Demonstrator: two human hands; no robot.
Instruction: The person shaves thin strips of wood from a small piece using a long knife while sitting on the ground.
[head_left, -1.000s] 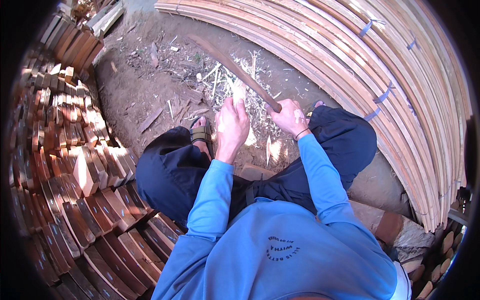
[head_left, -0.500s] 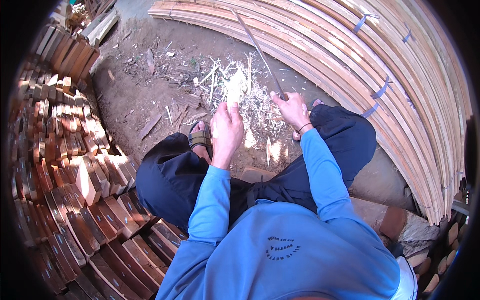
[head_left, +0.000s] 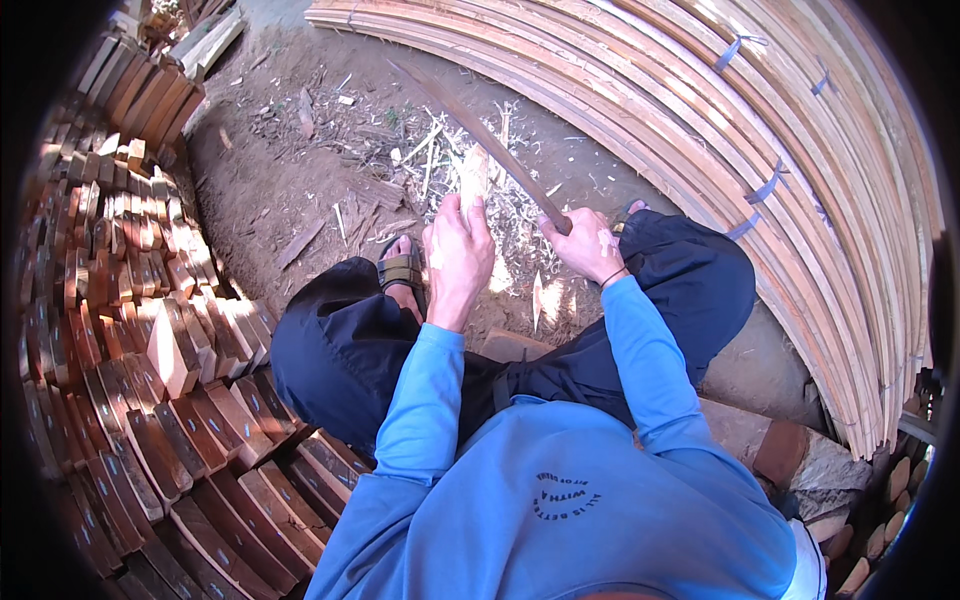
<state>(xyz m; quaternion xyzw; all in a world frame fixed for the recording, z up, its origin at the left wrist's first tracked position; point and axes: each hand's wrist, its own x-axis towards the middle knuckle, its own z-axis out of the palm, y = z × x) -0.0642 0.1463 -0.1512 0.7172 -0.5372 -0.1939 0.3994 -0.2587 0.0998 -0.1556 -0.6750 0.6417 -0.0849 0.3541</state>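
My left hand is closed around the near end of a short, pale piece of wood, brightly lit by the sun. In my right hand I grip the near end of a long, brownish machete, which slants away to the far left. Its blade crosses close to the far end of the wood; whether they touch I cannot tell. Beneath both hands, pale wood shavings cover the ground. A small pointed sliver of wood lies between my legs.
Stacked cut wooden blocks fill the left side. Along the far and right side runs a bundle of long, thin planks tied with bluish strips. Loose chips and bark lie on the dirt. My sandalled foot is just left of the work.
The machete's tip has swung left and toward me, so the blade now lies across near the wood's far end. My right hand has come slightly nearer. The left hand barely shifts.
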